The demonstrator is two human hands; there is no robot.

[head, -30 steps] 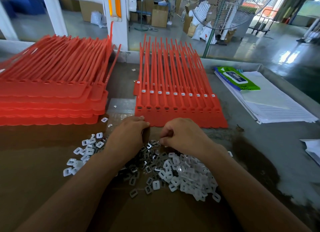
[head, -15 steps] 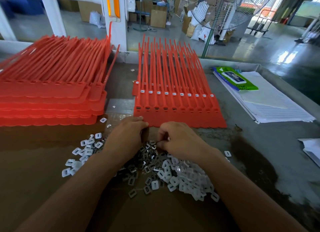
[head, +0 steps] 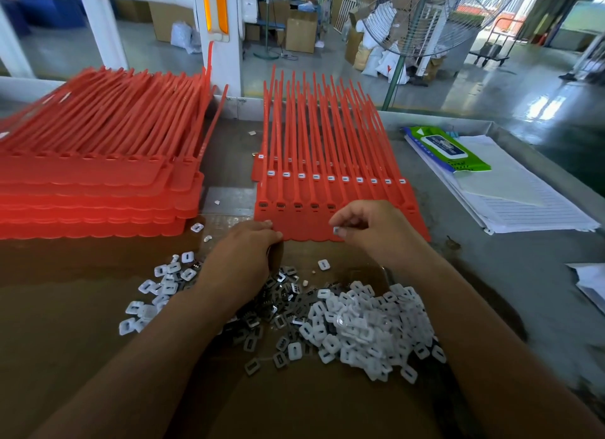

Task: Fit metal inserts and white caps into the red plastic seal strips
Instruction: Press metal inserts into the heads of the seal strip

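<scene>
Brown cardboard [head: 98, 356] covers the near part of the table. On it lies a loose heap of white caps [head: 370, 320], with dark metal inserts [head: 281, 294] mixed in towards the left. Beyond the heap, the left hand [head: 242, 258] rests with curled fingers at the near edge of the red seal strips [head: 327, 137]; whether its grip holds anything cannot be told. Just to the right, the right hand [head: 373, 229] hovers over the same edge, its grip pinching one white cap [head: 337, 230] between thumb and fingertips. Farther up the strips a row of fitted caps [head: 330, 177] shows. A taller stack of red strips [head: 98, 176] sits to the left, and papers [head: 523, 203] with a green pack [head: 448, 150] to the right. A standing fan [head: 425, 19] rises behind.
</scene>
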